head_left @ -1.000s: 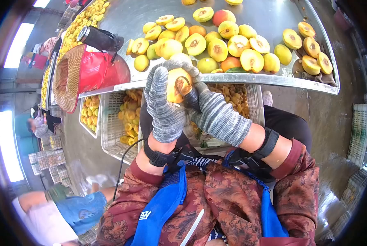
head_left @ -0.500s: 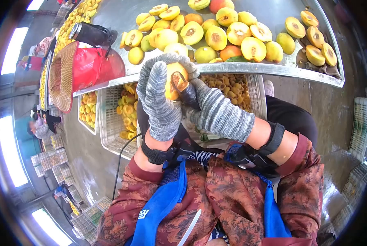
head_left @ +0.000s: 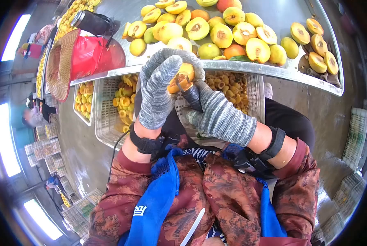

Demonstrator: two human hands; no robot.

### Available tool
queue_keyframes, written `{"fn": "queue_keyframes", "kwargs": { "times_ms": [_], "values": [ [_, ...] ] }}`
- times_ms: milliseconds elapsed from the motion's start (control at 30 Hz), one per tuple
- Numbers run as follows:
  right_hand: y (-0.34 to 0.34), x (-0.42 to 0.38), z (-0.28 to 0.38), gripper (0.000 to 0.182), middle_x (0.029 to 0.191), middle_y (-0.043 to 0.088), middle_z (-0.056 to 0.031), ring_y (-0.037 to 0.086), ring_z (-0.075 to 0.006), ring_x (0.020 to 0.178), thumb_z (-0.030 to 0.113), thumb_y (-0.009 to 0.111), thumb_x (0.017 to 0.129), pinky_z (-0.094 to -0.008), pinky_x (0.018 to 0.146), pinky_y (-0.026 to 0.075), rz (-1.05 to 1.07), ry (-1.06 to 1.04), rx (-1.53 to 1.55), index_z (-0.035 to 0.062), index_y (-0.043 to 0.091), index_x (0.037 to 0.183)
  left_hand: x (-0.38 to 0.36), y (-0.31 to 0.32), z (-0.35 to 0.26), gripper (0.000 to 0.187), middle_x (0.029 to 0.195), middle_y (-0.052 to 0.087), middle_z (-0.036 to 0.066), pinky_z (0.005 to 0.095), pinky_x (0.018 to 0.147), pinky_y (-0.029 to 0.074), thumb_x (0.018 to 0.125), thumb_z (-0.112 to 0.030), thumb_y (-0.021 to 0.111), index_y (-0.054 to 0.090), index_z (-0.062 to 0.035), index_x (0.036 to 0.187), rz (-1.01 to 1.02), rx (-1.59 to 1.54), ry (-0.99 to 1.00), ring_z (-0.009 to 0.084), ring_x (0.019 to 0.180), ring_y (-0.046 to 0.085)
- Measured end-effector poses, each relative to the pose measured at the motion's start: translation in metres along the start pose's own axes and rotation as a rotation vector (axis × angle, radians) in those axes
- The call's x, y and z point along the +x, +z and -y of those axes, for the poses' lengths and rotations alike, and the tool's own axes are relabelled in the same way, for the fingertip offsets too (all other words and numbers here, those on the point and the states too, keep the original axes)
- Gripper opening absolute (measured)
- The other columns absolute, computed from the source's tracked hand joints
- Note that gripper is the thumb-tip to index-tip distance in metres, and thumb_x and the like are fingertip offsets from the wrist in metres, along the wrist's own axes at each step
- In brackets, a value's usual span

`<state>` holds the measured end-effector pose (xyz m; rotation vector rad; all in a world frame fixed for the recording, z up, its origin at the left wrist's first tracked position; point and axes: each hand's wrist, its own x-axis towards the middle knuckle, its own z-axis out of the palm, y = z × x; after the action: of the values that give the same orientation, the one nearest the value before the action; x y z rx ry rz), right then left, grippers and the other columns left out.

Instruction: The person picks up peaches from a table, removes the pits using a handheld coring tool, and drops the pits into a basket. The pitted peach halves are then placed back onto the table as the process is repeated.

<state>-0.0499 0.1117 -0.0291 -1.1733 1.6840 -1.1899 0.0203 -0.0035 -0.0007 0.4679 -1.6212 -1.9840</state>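
My left hand [head_left: 157,92], in a grey knitted glove, is wrapped round a yellow peach half [head_left: 183,74], holding it over the table's front edge. My right hand [head_left: 224,112], gloved alike, grips a pitting knife by its black-wrapped handle [head_left: 192,98]. The thin curved blade is at the cut face of the peach, against its brownish middle; much of the blade is hidden. Just beyond my hands, cut and whole peaches [head_left: 221,36] lie in a loose heap on the metal table [head_left: 273,67].
Under the table edge stand a crate [head_left: 105,119] of yellow fruit pieces and another holding brownish scooped pieces [head_left: 228,88]. A straw hat [head_left: 60,67], a red bag [head_left: 87,57] and a black flask [head_left: 91,22] sit at the left. More peach halves [head_left: 318,45] rest on a cloth at the right.
The knife has turned in the peach's middle, and the peach half has tilted in my left hand. My right hand has shifted slightly downward. The whole view has moved a little.
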Motion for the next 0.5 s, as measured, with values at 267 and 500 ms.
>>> {"fn": "queue_keyframes", "kwargs": {
  "times_ms": [267, 500],
  "values": [
    [-0.002, -0.001, 0.005, 0.054, 0.084, 0.056, -0.0104, 0.054, -0.0170, 0.074, 0.013, 0.063, 0.073, -0.0301, 0.066, 0.045, 0.135, 0.213, 0.033, -0.0052, 0.038, 0.118, 0.019, -0.018, -0.008, 0.024, 0.075, 0.059, 0.006, 0.0261, 0.071, 0.044, 0.083, -0.021, 0.049, 0.060, -0.0002, 0.083, 0.326, 0.138, -0.134, 0.0136, 0.073, 0.056],
    [-0.003, 0.000, 0.002, 0.050, 0.093, 0.054, -0.0052, 0.050, -0.0125, 0.084, 0.009, 0.060, 0.076, -0.0255, 0.075, 0.043, 0.200, 0.217, 0.481, -0.0050, 0.038, 0.118, 0.029, -0.032, 0.007, 0.021, 0.079, 0.060, 0.007, 0.0266, 0.071, 0.046, 0.084, -0.019, 0.050, 0.059, -0.0001, 0.086, 0.377, 0.304, -0.021, 0.0151, 0.075, 0.058]
  ]
}}
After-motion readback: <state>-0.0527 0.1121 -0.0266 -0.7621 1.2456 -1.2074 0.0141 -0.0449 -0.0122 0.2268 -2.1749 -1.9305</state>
